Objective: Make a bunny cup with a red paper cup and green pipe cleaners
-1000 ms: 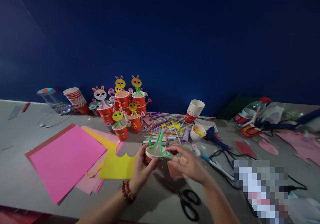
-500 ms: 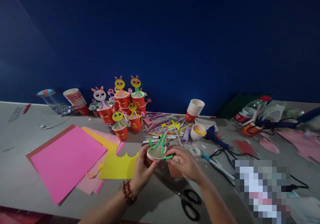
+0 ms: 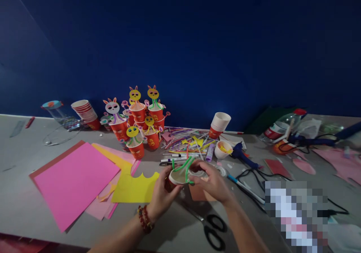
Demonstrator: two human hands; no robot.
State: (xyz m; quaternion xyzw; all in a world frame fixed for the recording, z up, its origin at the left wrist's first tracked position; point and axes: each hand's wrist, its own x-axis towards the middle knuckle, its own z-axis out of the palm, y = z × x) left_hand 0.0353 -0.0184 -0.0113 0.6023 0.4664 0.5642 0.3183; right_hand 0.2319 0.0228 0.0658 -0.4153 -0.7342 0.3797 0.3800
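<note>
My left hand [image 3: 164,187] is wrapped round a paper cup [image 3: 177,177], red outside and pale inside, tilted so its mouth faces me. Bent green pipe cleaners [image 3: 186,167] rise from the cup, and short green ends stick out at its rim. At the cup's right side, my right hand [image 3: 208,178] has its fingers curled and closed on the green stems; the fingertips are partly hidden. Below both hands lie black-handled scissors [image 3: 214,228], and an orange-brown paper piece [image 3: 199,193] shows under my right hand.
Red cups with animal faces [image 3: 135,147] stand behind to the left. Pink paper [image 3: 76,181] and yellow paper [image 3: 132,189] lie left. Loose coloured stems [image 3: 180,137], a cup stack [image 3: 220,125], a small cup of yellow bits [image 3: 223,150], a blue glue gun [image 3: 244,157] and cables are behind and right.
The cup has shifted slightly right and down. My right hand's fingers have moved up from the green end at the right rim to the upright green stems.
</note>
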